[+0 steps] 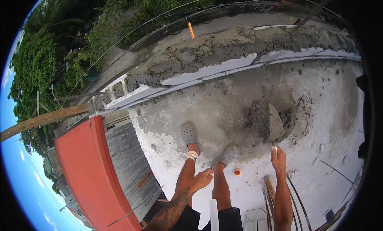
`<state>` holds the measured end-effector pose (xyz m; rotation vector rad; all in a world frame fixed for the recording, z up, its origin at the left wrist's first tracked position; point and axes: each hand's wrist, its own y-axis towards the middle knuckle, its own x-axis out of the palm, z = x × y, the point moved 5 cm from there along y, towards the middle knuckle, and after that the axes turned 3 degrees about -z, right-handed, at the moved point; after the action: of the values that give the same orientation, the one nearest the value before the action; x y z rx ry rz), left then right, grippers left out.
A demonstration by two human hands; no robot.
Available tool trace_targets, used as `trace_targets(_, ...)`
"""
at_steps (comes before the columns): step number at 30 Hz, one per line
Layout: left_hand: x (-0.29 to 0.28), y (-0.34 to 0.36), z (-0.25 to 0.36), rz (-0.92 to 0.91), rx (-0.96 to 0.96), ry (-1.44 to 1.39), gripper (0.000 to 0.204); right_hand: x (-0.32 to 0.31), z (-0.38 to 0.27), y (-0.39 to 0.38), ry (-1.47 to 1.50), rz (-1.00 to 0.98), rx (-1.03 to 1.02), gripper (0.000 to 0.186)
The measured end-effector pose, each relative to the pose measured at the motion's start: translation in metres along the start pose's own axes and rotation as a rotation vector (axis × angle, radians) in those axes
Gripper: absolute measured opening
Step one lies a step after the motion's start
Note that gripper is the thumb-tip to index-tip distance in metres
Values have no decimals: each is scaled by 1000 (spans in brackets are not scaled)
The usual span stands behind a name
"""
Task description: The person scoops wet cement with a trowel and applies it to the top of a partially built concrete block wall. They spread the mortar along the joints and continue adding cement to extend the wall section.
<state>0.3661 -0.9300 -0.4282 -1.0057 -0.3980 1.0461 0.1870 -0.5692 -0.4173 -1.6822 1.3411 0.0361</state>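
Grey pointed metal trowel (276, 126), judged stiff and blade-heavy, best taken by its handle end, is held there in right grip (279, 159), against damp-looking grey mortar (258, 121) on whitish concrete slab (325, 107); left grip's (201, 180) closure cannot be told.

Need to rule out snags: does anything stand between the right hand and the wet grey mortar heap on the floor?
Nothing visible obstructs it: only the grey, triangular metal trowel that the right hand holds spans the gap, its blade at the wet grey mortar heap.
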Motion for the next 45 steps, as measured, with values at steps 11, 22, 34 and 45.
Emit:
trace_targets(11, -33, -71, -93, 272, -58, -242, 26, 34, -376, 37, -544, -374, -534, 48)
trace_targets(22, -103, -98, -119, 428, -67, -609, 25, 231, -588, 62, -856, -147, -999, 37)
trace_targets(34, -186, -119, -212, 430, -202, -615, 26, 174, -528, 6, -571, -7, -552, 38)
trace_targets(45, -209, -87, -165, 313, -68, -637, 26, 251, -563, -20, -790, -156, -832, 49)
